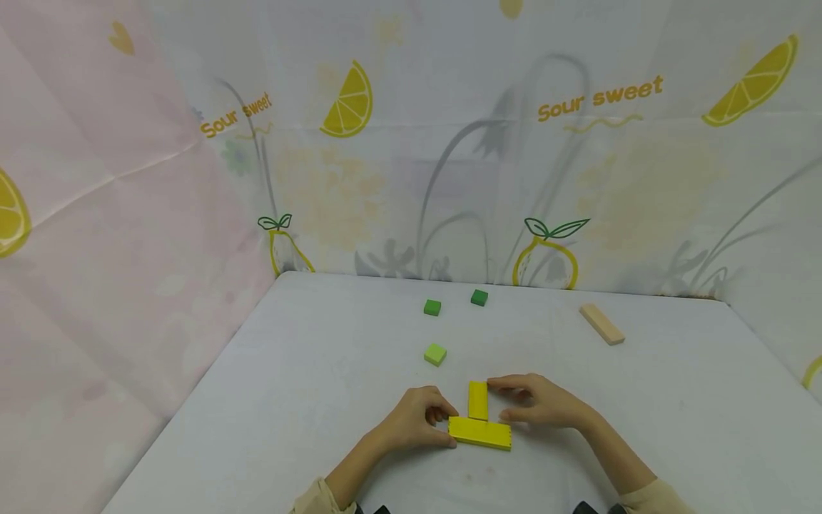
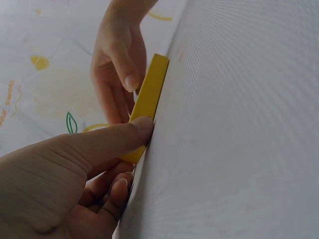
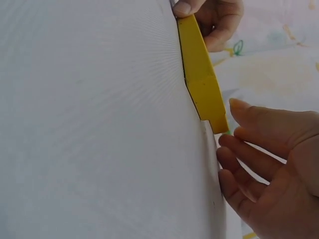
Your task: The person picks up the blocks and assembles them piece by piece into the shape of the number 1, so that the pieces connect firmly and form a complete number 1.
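A long yellow block (image 1: pixel 479 433) lies crosswise on the white table near its front. Its left end is pinched between the thumb and fingers of my left hand (image 1: pixel 413 422). Behind its middle a shorter yellow block (image 1: pixel 478 400) points away from me, and the two form a T. My right hand (image 1: pixel 546 402) is at the right of the shorter block, a fingertip at its far right corner. In the right wrist view the right thumb (image 3: pixel 254 113) stands apart from the yellow blocks, and the fingers are loosely bent.
Beyond the hands lie a light green block (image 1: pixel 435 354) and two darker green ones, one at left (image 1: pixel 432 308) and one farther back (image 1: pixel 479 298). A pale wooden block (image 1: pixel 601 324) lies at the back right. Printed cloth (image 1: pixel 411 178) hangs behind the table.
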`<state>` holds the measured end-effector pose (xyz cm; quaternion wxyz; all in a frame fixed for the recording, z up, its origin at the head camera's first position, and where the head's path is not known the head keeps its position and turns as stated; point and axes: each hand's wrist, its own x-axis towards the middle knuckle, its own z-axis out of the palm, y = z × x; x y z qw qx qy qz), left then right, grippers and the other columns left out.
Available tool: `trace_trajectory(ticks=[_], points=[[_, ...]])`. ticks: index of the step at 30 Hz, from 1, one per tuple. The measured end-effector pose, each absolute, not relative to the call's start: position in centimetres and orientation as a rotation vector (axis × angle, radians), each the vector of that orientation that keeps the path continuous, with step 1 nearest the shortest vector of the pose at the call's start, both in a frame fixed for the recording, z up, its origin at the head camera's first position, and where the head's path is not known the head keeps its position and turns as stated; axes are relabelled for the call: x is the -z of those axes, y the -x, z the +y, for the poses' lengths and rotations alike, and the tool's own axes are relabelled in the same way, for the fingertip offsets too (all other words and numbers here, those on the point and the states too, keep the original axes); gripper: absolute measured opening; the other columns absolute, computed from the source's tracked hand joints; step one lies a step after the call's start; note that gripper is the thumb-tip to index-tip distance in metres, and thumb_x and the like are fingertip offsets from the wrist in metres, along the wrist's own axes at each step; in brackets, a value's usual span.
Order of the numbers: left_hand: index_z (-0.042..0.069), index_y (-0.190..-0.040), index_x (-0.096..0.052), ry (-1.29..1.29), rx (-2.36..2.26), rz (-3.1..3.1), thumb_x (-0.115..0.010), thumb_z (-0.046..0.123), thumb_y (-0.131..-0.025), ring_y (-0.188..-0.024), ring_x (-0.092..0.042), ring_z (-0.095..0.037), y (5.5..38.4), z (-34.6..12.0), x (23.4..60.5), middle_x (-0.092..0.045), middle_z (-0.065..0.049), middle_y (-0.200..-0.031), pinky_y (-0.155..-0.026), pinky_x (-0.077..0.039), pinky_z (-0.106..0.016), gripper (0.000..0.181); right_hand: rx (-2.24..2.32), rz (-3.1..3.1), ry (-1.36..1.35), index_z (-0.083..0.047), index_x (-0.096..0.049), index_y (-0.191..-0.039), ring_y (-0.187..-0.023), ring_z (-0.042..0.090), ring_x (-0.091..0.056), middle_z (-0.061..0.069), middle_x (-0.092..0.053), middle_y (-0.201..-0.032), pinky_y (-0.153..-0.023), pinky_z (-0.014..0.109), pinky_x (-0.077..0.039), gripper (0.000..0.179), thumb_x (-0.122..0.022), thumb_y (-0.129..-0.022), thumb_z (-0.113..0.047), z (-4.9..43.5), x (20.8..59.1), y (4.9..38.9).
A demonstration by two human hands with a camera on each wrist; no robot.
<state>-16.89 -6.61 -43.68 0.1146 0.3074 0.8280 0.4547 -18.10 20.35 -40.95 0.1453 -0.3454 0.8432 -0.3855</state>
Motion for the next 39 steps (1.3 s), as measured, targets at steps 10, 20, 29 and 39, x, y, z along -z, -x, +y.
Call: trace_trajectory(ticks=[10,20,29,39], points=[[0.002,-0.093,-0.072,-0.92,-1.33,2.444,-0.085,0.011,-0.067,-0.069,-0.05,-0.001,16.8,-6.6,43.7,-0.058,0.004,-0.079,-0.063,-0.047,-0.016,0.03,1.077,2.545,1.003,0.006,-0.055,-0.125,-0.094,0.019,-0.056,0.019,-0.059,-0.122,-0.078,0.027,-0.048,0.051,-0.067,-0.087,-0.027,19.6,41.7,18.6],[0.002,-0.093,-0.072,-0.923,-1.344,2.447,-0.085,0.01,-0.067,-0.068,-0.05,0.0,16.8,-6.6,43.8,-0.058,0.004,-0.078,-0.063,-0.047,-0.016,0.03,1.08,2.547,1.013,0.007,-0.056,-0.123,-0.094,0.019,-0.056,0.018,-0.06,-0.12,-0.077,0.028,-0.048,0.053,-0.067,-0.086,-0.029,19.1,41.9,18.7],[0.002,-0.093,-0.072,-0.915,-1.344,2.445,-0.085,0.011,-0.067,-0.069,-0.05,0.0,16.8,-6.7,43.7,-0.058,0.004,-0.078,-0.063,-0.047,-0.016,0.031,1.067,2.554,1.007,0.006,-0.056,-0.123,-0.094,0.019,-0.056,0.018,-0.06,-0.12,-0.078,0.028,-0.048,0.053,-0.067,-0.086,-0.03,19.0,41.8,18.7],[0.002,-0.095,-0.072,-0.903,-1.341,2.436,-0.085,0.012,-0.066,-0.069,-0.05,0.0,16.9,-6.7,43.8,-0.059,0.005,-0.079,-0.064,-0.047,-0.017,0.033,1.158,2.605,0.959,0.006,-0.058,-0.121,-0.093,0.026,-0.061,0.018,-0.062,-0.117,-0.077,0.031,-0.053,0.044,-0.066,-0.088,-0.021,19.7,41.6,18.7]])
